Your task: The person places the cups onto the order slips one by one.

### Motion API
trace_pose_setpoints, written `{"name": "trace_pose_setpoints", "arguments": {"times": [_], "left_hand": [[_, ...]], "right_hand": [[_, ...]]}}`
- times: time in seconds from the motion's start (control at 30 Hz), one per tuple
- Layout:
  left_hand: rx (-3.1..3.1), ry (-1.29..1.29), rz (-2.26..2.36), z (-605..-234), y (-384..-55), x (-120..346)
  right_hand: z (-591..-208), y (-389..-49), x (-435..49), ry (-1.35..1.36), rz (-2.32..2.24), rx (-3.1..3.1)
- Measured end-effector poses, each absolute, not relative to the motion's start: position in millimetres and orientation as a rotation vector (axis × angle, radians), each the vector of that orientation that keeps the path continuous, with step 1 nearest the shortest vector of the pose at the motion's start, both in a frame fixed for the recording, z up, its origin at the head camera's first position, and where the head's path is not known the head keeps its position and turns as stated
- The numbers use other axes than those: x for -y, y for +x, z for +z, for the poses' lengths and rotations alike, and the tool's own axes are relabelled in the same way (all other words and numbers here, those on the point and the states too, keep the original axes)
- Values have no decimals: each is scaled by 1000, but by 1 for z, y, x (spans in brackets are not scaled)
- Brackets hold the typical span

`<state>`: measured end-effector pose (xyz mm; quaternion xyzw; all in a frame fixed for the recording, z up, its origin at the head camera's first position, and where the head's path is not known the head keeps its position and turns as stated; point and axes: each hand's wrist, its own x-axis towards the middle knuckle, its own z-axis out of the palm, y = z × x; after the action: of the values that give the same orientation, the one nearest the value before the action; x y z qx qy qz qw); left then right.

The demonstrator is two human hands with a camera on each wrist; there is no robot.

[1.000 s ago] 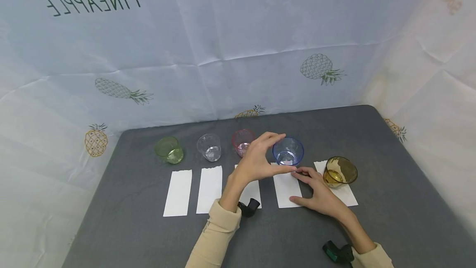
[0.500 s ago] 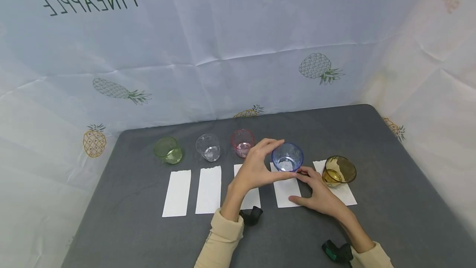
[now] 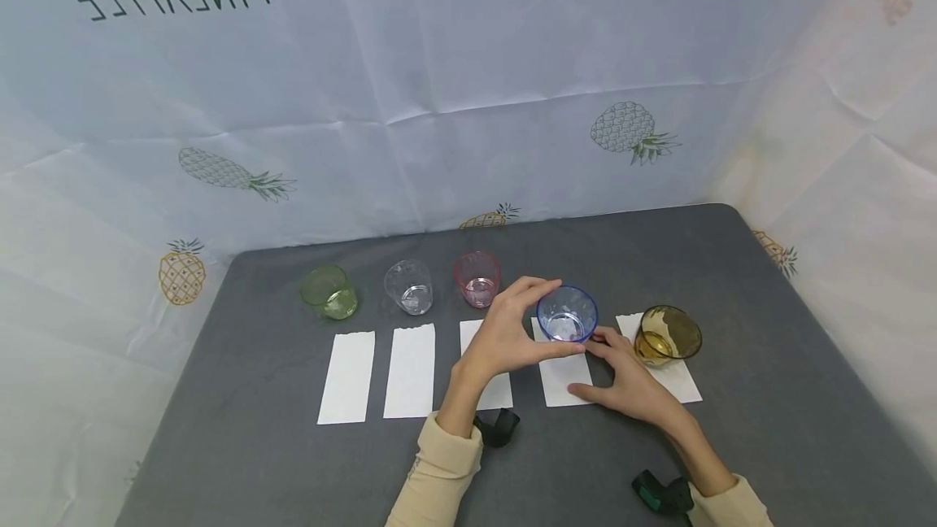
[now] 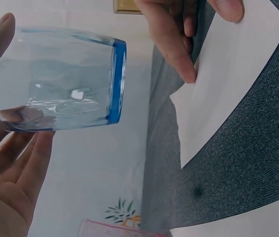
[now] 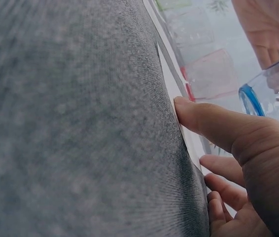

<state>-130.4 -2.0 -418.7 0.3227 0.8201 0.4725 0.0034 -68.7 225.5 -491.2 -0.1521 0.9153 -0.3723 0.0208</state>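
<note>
My left hand [image 3: 501, 333] grips a blue-tinted drinking glass [image 3: 567, 314], thumb on one side and fingers on the other. In the left wrist view this glass [image 4: 65, 79] hangs clear of the table, its thick blue end towards the surface. Below it lies a white paper strip [image 3: 567, 381]. My right hand [image 3: 628, 378] rests on that strip, and the right wrist view has the thumb [image 5: 203, 116] at one paper edge and fingers at the other. An amber glass [image 3: 668, 336] stands on the far-right paper strip [image 3: 681, 385], close beside my right hand.
Green [image 3: 328, 291], clear [image 3: 408, 286] and red-rimmed [image 3: 477, 277] glasses stand along the back of the grey table [image 3: 263, 397]. White paper strips [image 3: 346, 378] lie in front of them; my left arm partly covers one. A pineapple-print cloth [image 3: 439, 39] hangs behind.
My left hand has brought the blue glass slightly towards me, from behind the paper strip to over its far end. The right hand stays in nearly the same place.
</note>
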Motion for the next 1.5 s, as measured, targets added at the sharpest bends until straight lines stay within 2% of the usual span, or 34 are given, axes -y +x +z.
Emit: {"name": "trace_pose_setpoints", "arguments": {"times": [1.5], "left_hand": [[-2462,1017,1310,-433,-132,4]], "right_hand": [[-490,-70,-225,-488,-1182,-2841]]}}
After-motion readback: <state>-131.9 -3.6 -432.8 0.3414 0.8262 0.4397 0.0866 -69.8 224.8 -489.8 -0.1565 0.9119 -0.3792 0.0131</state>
